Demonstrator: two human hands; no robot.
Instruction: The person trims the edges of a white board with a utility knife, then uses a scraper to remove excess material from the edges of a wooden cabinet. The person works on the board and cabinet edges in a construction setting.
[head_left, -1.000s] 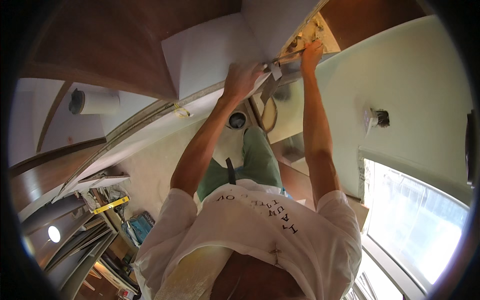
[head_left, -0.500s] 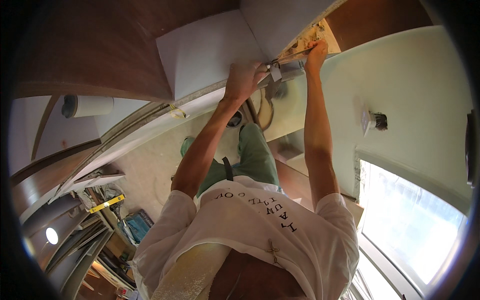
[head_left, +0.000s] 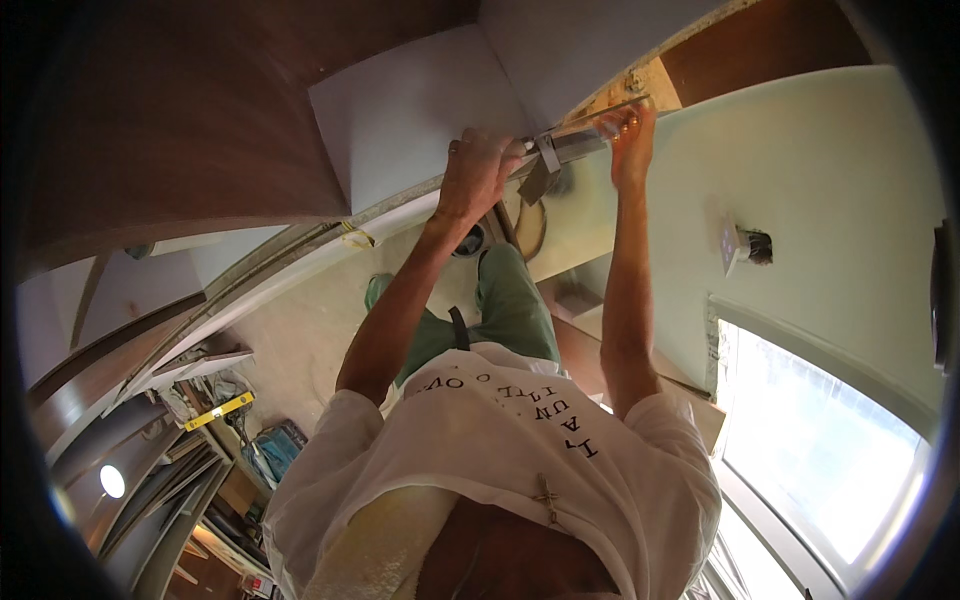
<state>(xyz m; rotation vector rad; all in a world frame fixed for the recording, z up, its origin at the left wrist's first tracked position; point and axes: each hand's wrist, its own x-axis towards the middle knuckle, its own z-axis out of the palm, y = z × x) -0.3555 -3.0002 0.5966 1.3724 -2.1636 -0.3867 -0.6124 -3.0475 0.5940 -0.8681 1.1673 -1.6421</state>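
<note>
Up at the cabinet edge, my left hand (head_left: 480, 172) is closed, its fingers curled beside the grey cabinet panel (head_left: 420, 105). What lies inside its grip is hidden. My right hand (head_left: 632, 145) is raised further right, fingers bent round the far end of a thin grey strip (head_left: 580, 126). The strip runs slantwise between my two hands, below the opening with rough yellowish material (head_left: 650, 85). A small grey flat piece (head_left: 540, 178) hangs close to my left fingertips; its kind cannot be made out.
Dark brown cabinet boards (head_left: 180, 120) rise on the left. A pale green wall panel (head_left: 800, 170) with a loose socket box (head_left: 742, 245) is on the right, above a bright window (head_left: 820, 440). Lower left, a yellow spirit level (head_left: 218, 411) lies among stacked boards.
My right hand has turned and dropped slightly, its fingers now along the strip. My left hand has shifted a little left and down. The strip and hanging piece have tilted.
</note>
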